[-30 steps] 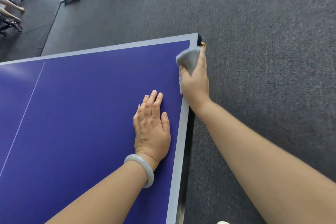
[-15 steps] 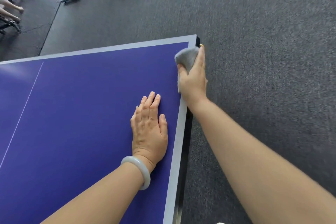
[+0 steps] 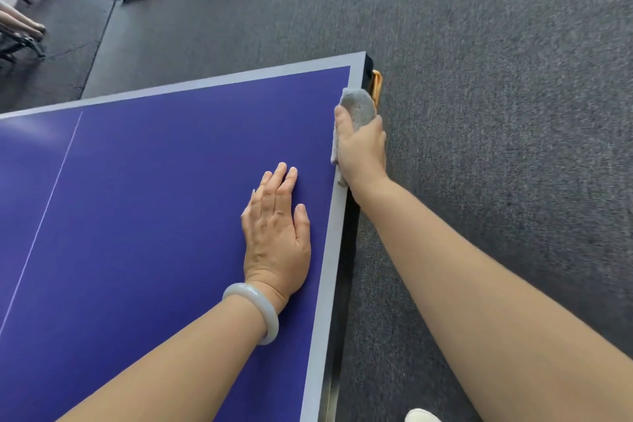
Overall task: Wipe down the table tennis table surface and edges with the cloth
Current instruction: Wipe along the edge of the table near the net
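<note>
The right hand [image 3: 361,151] has its grip closed round a soft grey cloth [image 3: 356,106]. The thumb sits on top and the fingers seem to go down over the side. That squeezes the cloth onto the pale grey edge strip [image 3: 329,267], near the far corner. I think it is held this way so it can rub the top and the side of the edge in one go. Just past the cloth is a small orange piece [image 3: 376,86] on the side of the corner. I cannot tell what it is.

The left hand [image 3: 277,233] lies flat and open on the big purple-blue table tennis table [image 3: 171,199], close to the same edge. It holds nothing. There is a pale round bangle [image 3: 257,308] on its wrist. It looks like the hand is there to lean on, so the other arm can reach far.

A thin white line [image 3: 44,216] runs down the table top, well apart from both hands. Under it all is a dark grey carpet floor [image 3: 496,113]. A bit of white shoe [image 3: 419,416] peeps in at the bottom.

My guess is that the edge is the job right now, and the corner comes next.
</note>
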A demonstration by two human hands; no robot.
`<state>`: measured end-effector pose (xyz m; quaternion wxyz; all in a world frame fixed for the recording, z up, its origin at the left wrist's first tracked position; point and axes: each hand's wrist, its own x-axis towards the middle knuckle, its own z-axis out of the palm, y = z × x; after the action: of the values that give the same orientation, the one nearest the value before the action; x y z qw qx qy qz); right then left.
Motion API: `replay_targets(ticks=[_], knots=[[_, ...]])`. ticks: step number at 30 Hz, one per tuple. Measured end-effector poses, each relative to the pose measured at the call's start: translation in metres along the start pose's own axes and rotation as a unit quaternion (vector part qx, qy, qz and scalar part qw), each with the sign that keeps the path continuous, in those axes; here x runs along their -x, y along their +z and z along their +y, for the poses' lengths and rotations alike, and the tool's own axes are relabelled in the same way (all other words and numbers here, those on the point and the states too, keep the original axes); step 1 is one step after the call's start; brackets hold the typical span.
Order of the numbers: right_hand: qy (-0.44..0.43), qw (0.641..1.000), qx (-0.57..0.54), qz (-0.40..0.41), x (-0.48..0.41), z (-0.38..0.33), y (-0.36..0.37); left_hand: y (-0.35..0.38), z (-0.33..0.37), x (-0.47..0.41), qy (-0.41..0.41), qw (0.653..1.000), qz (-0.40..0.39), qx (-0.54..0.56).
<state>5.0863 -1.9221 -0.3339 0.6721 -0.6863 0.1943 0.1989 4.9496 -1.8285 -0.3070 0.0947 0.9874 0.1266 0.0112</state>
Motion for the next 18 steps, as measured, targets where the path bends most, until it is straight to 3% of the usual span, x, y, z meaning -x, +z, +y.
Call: replay_targets(ticks=[8,16,18], knots=[[0.007,0.999,-0.002,-0.043,0.127,0.083,-0.002,0.001,-0.004,-0.003,0.012,1.000,0.010,0.023],[-0.005,0.998,0.011,-0.057,0.133,0.089,-0.007,-0.009,-0.006,0.018,0.033,0.981,0.060,0.181],[-0.004,0.999,0.012,-0.048,0.132,0.090,-0.008,-0.017,-0.008,0.046,0.061,0.981,0.041,0.181]])
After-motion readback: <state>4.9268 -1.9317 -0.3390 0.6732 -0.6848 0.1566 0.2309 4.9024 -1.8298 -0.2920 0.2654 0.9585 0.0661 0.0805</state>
